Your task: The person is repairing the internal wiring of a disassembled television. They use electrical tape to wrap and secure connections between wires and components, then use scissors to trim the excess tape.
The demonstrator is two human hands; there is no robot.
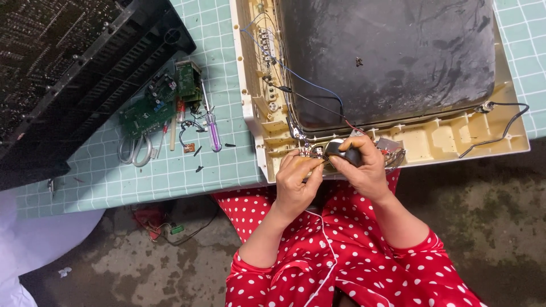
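We see the right hand [364, 165] closed around a black screwdriver handle [346, 153] at the near edge of the cream television frame [259, 128]. The left hand [296, 179] pinches small wires [313, 152] just beside it.

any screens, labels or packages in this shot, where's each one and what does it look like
Picture tube: the one screen, lying glass down in a cream plastic front frame at top right; only its dark grey, rounded rectangular back shows.
Packages, signs: none.
Labels: none that can be made out on the green circuit boards at left.
Left hand and right hand work at the frame's near edge, the right holding a small black part.
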